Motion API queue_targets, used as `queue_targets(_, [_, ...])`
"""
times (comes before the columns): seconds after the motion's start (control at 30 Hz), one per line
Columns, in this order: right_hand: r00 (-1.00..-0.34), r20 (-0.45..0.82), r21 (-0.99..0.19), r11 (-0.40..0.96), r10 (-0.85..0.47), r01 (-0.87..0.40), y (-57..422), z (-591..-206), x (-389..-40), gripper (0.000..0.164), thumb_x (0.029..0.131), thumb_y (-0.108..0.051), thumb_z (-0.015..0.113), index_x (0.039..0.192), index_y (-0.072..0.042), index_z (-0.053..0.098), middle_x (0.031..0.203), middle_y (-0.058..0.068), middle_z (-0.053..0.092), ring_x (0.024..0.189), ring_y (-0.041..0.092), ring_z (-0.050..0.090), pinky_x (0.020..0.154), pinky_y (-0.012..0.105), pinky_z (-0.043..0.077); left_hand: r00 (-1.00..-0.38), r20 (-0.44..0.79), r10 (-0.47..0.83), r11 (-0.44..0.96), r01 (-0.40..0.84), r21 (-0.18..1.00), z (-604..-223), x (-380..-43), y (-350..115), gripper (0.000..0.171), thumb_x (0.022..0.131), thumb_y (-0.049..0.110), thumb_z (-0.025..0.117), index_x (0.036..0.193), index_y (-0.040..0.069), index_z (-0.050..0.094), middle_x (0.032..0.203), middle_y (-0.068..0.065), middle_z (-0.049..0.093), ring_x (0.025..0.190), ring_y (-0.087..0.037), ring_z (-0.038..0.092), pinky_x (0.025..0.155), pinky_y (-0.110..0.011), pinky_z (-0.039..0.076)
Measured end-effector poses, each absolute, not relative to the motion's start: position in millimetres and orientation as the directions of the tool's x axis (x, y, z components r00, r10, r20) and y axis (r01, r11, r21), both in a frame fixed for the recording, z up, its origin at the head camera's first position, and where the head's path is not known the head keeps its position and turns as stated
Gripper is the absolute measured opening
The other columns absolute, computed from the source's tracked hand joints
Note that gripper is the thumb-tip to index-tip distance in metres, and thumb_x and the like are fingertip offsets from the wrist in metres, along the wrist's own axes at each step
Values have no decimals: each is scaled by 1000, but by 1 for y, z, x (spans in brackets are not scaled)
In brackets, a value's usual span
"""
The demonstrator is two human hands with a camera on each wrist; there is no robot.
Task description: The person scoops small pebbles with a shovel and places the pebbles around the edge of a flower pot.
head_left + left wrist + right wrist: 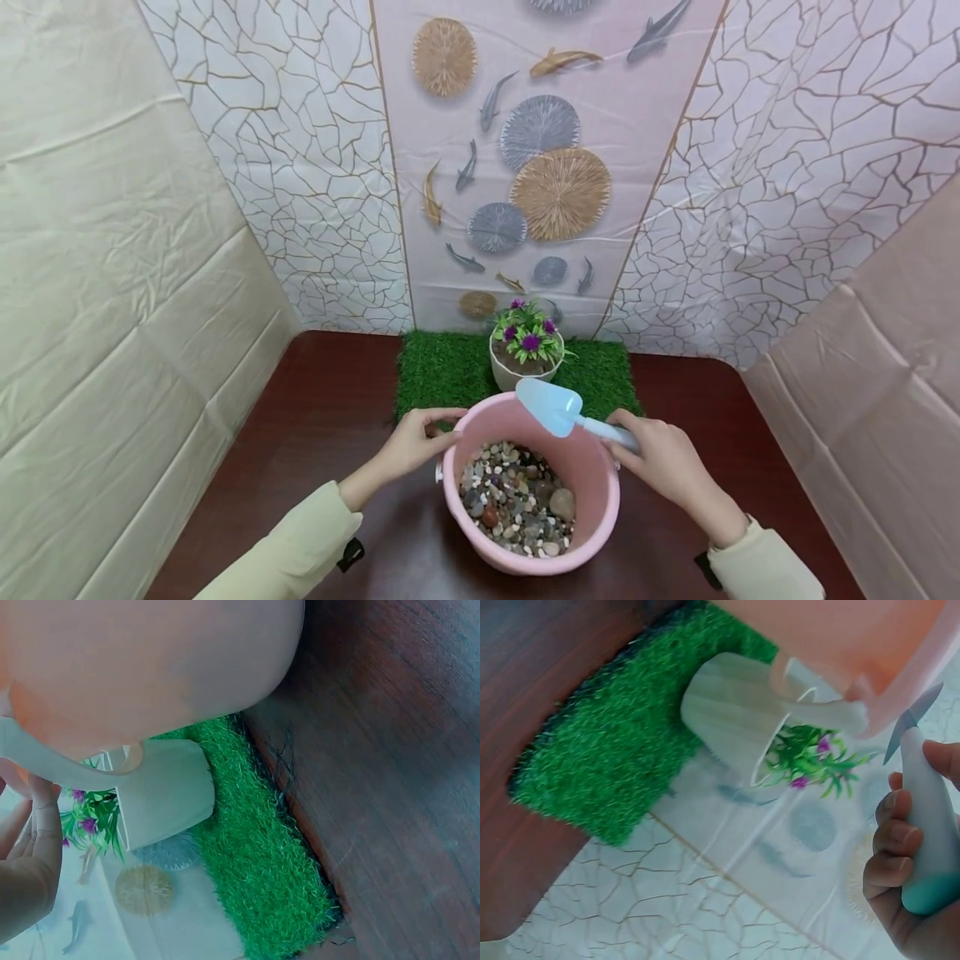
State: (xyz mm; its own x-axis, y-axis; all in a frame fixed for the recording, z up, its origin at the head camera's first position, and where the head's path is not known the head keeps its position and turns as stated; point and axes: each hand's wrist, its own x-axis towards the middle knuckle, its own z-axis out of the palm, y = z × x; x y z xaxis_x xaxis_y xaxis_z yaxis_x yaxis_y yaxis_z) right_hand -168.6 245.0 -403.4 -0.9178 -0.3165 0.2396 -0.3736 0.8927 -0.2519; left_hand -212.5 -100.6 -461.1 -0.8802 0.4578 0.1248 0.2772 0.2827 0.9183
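A pink bucket [486, 546] with pebbles [517, 500] in its bottom stands on the table. At the bucket's left rim my left hand [416, 437] grips the edge between thumb and fingers; the left wrist view shows this hand [34, 847] beside the white bucket handle [64, 766]. My right hand [663, 458] holds a light blue trowel [551, 404] by its handle, over the bucket's right rim. The blade hangs above the far part of the bucket, apart from the pebbles. Fingers curl around the trowel handle [928, 825] in the right wrist view.
Behind the bucket, a white pot [510, 375] with purple flowers [530, 342] stands on a green grass mat [442, 367]. The dark brown table [322, 400] is bordered by a patterned cloth backdrop [337, 167] and cloth side walls [112, 333].
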Motion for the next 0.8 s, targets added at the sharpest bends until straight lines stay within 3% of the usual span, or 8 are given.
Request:
queue_targets(0.17, [-889,234,-206,873,-394,-441,235,-401,-166,17,80,-16,72,95,-15,64,57,-11,43,49,2,33,43,17,29,-893,100,439,259,232,937,-457,-210,-100,36,89,7,63,122,-6,59,109,-26,65,53,-7,59,42,-18,47])
queue_targets(0.4, [-841,187,-92,844,-507,-529,224,-400,-165,21,79,-22,74,94,-14,61,63,-10,50,51,2,38,42,19,32,-909,10,417,248,125,961,-454,-209,-100,38,88,5,63,123,-9,57,102,-28,66,57,-8,64,55,-27,60])
queue_targets(0.6, [-779,224,-24,795,-586,-606,218,-403,-166,23,76,-20,77,84,-16,56,60,-9,48,48,3,38,39,18,33,-897,-200,394,192,-132,973,-447,-212,-101,46,88,5,61,129,-12,49,104,-27,66,68,-9,66,66,-30,62])
queue_targets(0.8, [-746,218,2,764,-629,-645,214,-405,-166,25,75,-20,77,80,-16,53,60,-8,50,45,3,38,38,17,32,-832,-405,378,130,-385,914,-443,-214,-106,44,89,7,62,129,-7,52,92,-12,71,73,-11,68,73,-29,62])
